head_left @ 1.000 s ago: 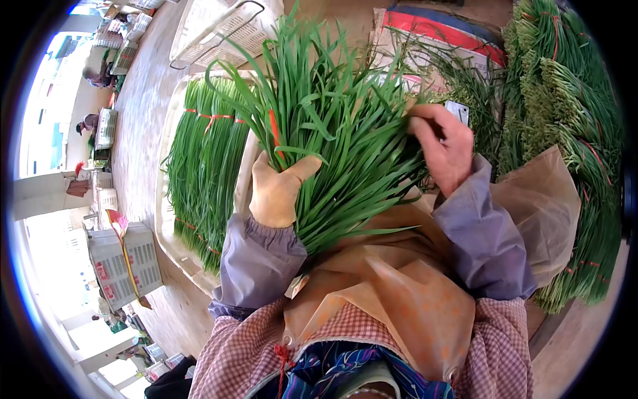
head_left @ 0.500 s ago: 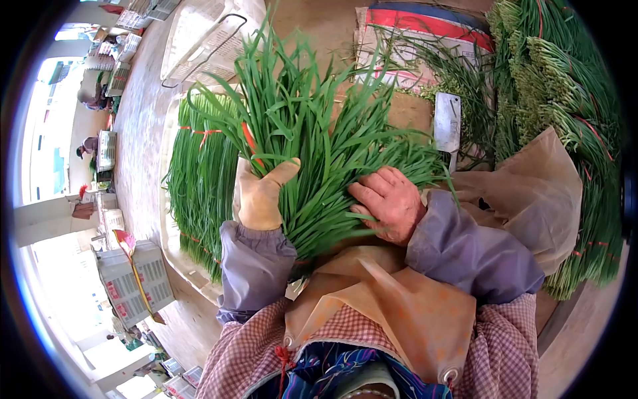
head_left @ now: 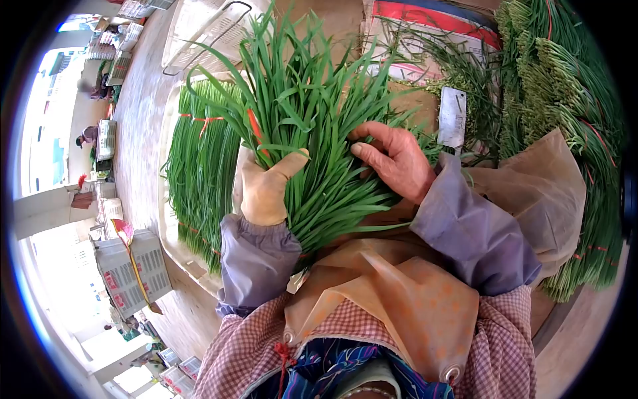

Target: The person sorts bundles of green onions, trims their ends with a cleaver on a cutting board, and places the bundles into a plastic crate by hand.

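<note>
My left hand (head_left: 267, 187), in a pale glove, is closed around a big loose bunch of garlic chives (head_left: 319, 113) above my lap. An orange-red strip (head_left: 256, 132) shows among the leaves just above that thumb. My bare right hand (head_left: 399, 159) is at the right side of the bunch, thumb and forefinger close together on some leaves. Its other fingertips are partly hidden. To the left, tied chives (head_left: 206, 153) with red bands lie in a white plastic crate (head_left: 170, 113). Beyond my right hand rests a flat metal blade (head_left: 452, 114), its handle mostly covered.
Banded bundles of chives (head_left: 558, 113) are piled along the right. Loose trimmings (head_left: 465, 66) lie over a red, white and blue sack (head_left: 425, 20). Another white crate (head_left: 206, 36) with a black handle stands at the far left. Grey crates (head_left: 136, 269) and people are farther off.
My right hand has lifted and shifted a little away from my body along the bunch, and its fingers have changed from lying over the leaves to a pinch. My left hand keeps its hold.
</note>
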Motion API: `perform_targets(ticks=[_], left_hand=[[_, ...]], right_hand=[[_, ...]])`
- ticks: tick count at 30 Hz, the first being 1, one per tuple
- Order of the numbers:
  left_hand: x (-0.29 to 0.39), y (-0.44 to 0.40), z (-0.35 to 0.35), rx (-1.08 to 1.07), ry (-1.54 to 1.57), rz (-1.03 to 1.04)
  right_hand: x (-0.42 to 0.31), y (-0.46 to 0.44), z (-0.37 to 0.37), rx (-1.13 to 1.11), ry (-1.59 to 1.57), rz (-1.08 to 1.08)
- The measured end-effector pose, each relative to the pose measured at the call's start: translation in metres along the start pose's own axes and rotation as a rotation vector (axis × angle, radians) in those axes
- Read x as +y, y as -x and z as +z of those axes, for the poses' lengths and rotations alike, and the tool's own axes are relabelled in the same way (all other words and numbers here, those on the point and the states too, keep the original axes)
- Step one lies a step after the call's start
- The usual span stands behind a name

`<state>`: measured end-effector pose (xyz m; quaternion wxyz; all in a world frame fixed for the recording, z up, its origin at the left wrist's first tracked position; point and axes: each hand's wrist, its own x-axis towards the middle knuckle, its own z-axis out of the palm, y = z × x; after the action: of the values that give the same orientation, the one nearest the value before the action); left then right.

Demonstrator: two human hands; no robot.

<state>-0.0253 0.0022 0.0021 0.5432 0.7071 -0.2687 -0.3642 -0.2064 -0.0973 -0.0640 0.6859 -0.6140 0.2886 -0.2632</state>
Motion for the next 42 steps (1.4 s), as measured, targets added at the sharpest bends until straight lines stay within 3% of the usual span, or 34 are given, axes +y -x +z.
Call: perform_targets(ticks=[6, 12, 15, 16, 17, 19, 22, 25, 28, 30, 33, 36, 39, 42], left_hand=[[0.004, -0.001, -0.001, -0.035, 0.041, -0.051], [0.010, 0.000, 0.002, 0.009, -0.054, -0.100], [0.007, -0.001, 0.001, -0.013, -0.028, -0.101], [0.007, 0.001, 0.002, 0.004, -0.049, -0.102], [0.008, 0.002, 0.003, 0.023, -0.070, -0.096], [0.010, 0.004, 0.005, 0.027, -0.114, -0.103], [0.010, 0.004, 0.006, -0.034, -0.195, -0.092], [0.002, 0.002, 0.004, -0.149, -0.309, 0.039], [0.006, 0.004, 0.011, -0.273, -0.463, 0.216], [0.002, 0.000, 0.011, -0.321, -0.533, 0.269], [-0.002, -0.011, 0.007, -0.325, -0.501, 0.209], [0.006, -0.010, 0.010, -0.205, -0.334, 0.095], [-0.001, -0.021, -0.003, -0.206, -0.142, -0.177], [-0.001, -0.019, -0.004, -0.191, -0.097, -0.175]], right_hand=[[-0.001, -0.011, -0.002, -0.131, -0.041, -0.010], [-0.007, -0.002, 0.011, 0.081, 0.642, -0.394], [0.008, -0.001, 0.017, 0.241, 0.218, -0.356], [0.016, -0.003, 0.015, 0.340, 0.106, -0.232], [0.023, -0.008, -0.010, 0.353, -0.278, 0.048], [0.011, -0.005, -0.026, 0.342, -0.244, 0.088], [-0.005, 0.003, -0.040, 0.582, 0.514, -0.369], [-0.042, 0.024, -0.037, 0.678, 0.915, -0.683], [-0.039, 0.036, -0.015, 0.246, 0.865, -0.973], [-0.018, 0.040, 0.017, 0.094, 0.982, -0.779], [-0.004, 0.056, 0.026, -0.006, 1.015, -0.586], [0.006, 0.070, 0.034, 0.034, 1.017, -0.502], [0.007, 0.078, 0.031, -0.011, 0.991, -0.491], [0.009, 0.077, 0.026, -0.013, 0.932, -0.474]])
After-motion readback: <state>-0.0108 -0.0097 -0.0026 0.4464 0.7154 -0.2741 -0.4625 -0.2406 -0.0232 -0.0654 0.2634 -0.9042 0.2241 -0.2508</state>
